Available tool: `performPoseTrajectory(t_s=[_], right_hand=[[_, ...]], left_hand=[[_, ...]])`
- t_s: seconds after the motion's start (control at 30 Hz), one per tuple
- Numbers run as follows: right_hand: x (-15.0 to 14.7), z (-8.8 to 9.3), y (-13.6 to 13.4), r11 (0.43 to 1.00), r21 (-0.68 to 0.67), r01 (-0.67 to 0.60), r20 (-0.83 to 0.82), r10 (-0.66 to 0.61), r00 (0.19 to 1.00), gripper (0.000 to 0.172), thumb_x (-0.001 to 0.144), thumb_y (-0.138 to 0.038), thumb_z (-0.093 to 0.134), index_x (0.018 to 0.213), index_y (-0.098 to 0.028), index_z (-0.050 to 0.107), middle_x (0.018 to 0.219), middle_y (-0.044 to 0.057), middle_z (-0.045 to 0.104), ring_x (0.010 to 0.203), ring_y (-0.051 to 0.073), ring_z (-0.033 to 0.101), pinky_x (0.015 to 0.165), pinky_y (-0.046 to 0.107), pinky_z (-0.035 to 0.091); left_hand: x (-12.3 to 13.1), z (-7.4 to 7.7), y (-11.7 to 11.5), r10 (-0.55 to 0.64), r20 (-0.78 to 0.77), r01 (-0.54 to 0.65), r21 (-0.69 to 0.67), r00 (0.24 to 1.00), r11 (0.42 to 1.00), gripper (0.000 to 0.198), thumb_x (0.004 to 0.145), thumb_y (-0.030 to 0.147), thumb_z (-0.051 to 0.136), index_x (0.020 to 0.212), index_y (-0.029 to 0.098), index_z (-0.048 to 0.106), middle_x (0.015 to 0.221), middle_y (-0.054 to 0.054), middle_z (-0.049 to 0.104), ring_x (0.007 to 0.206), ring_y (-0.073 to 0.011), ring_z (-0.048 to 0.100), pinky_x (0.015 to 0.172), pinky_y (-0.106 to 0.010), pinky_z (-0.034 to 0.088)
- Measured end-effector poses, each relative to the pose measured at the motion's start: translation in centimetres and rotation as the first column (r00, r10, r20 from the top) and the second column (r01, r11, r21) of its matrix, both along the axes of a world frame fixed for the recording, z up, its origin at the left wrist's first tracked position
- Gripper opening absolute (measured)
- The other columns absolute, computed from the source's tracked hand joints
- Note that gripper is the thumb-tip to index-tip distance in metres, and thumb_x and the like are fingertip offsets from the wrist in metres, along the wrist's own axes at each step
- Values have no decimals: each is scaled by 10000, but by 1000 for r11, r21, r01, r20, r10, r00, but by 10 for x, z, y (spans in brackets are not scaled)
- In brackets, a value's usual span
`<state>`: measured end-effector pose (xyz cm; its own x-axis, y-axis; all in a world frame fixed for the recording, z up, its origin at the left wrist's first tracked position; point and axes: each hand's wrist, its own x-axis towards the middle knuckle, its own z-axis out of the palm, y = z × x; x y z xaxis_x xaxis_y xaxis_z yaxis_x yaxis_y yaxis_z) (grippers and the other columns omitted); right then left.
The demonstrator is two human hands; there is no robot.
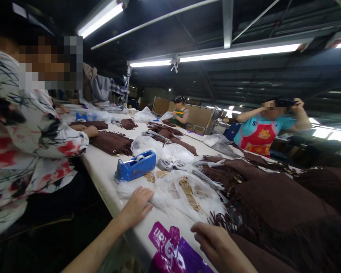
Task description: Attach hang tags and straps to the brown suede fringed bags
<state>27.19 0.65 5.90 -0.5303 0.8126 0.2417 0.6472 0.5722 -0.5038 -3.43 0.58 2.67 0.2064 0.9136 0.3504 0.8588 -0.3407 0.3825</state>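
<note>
My left hand (138,206) rests at the near edge of the white table (102,174), palm down with its fingers a little apart, touching clear plastic bags (170,189). Brown tags with strings (189,191) lie inside or under the plastic. Just beyond that hand stands a blue tape dispenser (136,165). My right hand (211,240) is over the table beside a shiny purple package (173,250), its fingers slightly curled and parted, with nothing visible in them. Dark brown fringed bags (284,201) are piled to its right.
At the left a person in a floral shirt (31,148) has a hand near a brown fringed bag (112,143). Across the table, a person in a red apron (258,136) raises both arms. Another person (182,115) is farther back.
</note>
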Motion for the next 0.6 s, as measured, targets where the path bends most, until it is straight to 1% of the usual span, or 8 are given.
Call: performPoseTrajectory(t_s=[0.03, 0.13, 0.2, 0.3, 0.4, 0.5, 0.6], right_hand=[[-10, 4, 12, 1000, -19, -21, 30, 22, 999, 247, 869, -310, 474, 886, -236, 708, 769, 34, 732, 700, 203, 668, 647, 265, 479], [-32, 8, 45, 999, 39, 26, 23, -27, 999, 289, 880, -271, 429, 833, -192, 703, 752, 58, 717, 704, 210, 654, 656, 286, 466], [-44, 6, 63, 995, 81, 56, 3, -57, 998, 296, 885, -272, 441, 859, -181, 722, 813, 78, 733, 760, 224, 664, 700, 305, 472], [-60, 1, 83, 995, 79, 55, 13, -57, 998, 293, 893, -250, 467, 955, -173, 742, 930, 97, 756, 868, 234, 685, 794, 315, 483], [-77, -2, 92, 998, 58, 10, 53, -13, 998, 259, 867, -192, 524, 998, -184, 747, 966, 80, 766, 894, 212, 698, 818, 277, 485], [-89, -2, 94, 999, 46, -26, 116, 21, 993, 220, 852, -149, 550, 894, -211, 757, 869, 42, 773, 828, 187, 704, 755, 234, 477], [-93, -1, 95, 998, 57, -17, 190, 5, 982, 216, 862, -139, 538, 801, -220, 730, 774, 18, 749, 767, 172, 690, 698, 218, 447]], left_hand=[[0, -2, 0, 6, 16, -6, 6, 1000, 1000, 378, 808, 123, 549, 1181, 165, 594, 1231, -120, 641, 1174, -244, 558, 1131, -505, 295], [-1, -5, 3, 7, 76, -9, 23, 997, 1000, 333, 821, 109, 525, 1133, 174, 621, 1173, -99, 673, 1118, -231, 590, 1105, -484, 339], [-2, -5, 5, -11, 107, 7, 34, 994, 999, 314, 834, 118, 511, 1114, 175, 643, 1155, -100, 686, 1102, -236, 604, 1088, -489, 359], [-4, -6, 7, -43, 126, 36, 55, 991, 998, 310, 845, 125, 497, 1099, 169, 669, 1141, -107, 698, 1095, -245, 618, 1067, -493, 383], [-4, -7, 8, -50, 130, 40, 79, 990, 996, 318, 850, 127, 495, 1103, 179, 679, 1134, -103, 706, 1087, -243, 627, 1055, -483, 401], [-4, -8, 8, -54, 130, 41, 102, 990, 994, 326, 854, 133, 497, 1114, 204, 681, 1138, -90, 709, 1085, -233, 629, 1052, -471, 408], [-5, -9, 8, -55, 121, 42, 106, 991, 994, 324, 856, 132, 499, 1113, 209, 682, 1146, -92, 707, 1083, -231, 631, 1045, -470, 414]])
